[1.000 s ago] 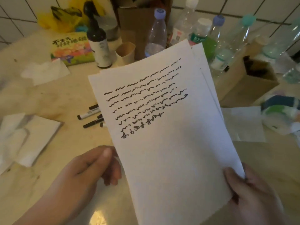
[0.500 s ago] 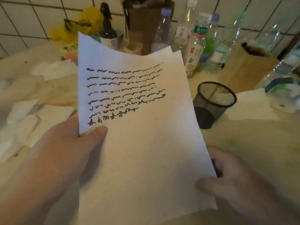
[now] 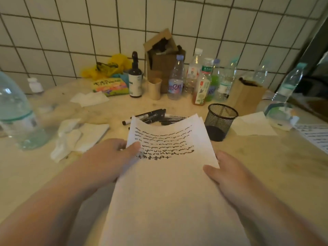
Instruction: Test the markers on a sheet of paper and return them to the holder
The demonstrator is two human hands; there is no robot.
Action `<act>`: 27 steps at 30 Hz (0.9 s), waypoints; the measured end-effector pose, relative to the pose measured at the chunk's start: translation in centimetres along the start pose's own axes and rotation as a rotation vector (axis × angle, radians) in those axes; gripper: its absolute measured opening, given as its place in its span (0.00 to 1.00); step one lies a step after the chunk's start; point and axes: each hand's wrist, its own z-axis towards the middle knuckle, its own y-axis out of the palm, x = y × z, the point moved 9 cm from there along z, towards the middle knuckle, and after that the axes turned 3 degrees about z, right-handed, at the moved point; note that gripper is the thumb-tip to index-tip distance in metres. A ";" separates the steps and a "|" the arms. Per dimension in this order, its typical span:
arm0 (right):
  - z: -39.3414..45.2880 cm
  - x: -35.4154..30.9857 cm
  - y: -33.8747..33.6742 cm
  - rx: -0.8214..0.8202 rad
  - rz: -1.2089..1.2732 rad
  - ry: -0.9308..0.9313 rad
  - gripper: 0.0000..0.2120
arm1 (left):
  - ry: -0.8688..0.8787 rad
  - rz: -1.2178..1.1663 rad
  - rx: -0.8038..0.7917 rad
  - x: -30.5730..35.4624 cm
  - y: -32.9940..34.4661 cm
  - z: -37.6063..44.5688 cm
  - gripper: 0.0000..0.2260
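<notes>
A white sheet of paper [image 3: 165,183] with several rows of black scribbles lies low over the counter in front of me, with another sheet under it. My left hand [image 3: 113,157] pinches its left edge, thumb on the scribbles. My right hand [image 3: 225,173] holds the right edge with the thumb on top. Several black markers [image 3: 154,116] lie in a loose pile on the counter just beyond the paper's far edge, partly hidden by it. A black mesh holder [image 3: 220,121] stands upright to the right of the markers and looks empty.
Crumpled tissues [image 3: 74,137] lie left of the paper. A large water bottle [image 3: 16,110] stands far left. Bottles [image 3: 200,82], cardboard boxes [image 3: 246,96] and a dark spray bottle [image 3: 135,77] line the tiled wall. A white napkin [image 3: 252,125] lies right of the holder.
The paper has come down from held up in front of me to low over the counter. My view lifted, so the markers and wall now show.
</notes>
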 end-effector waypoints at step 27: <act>1.6 4.3 -2.9 -0.071 0.099 0.263 0.22 | 0.328 0.649 -0.011 2.1 3.1 9.1 0.13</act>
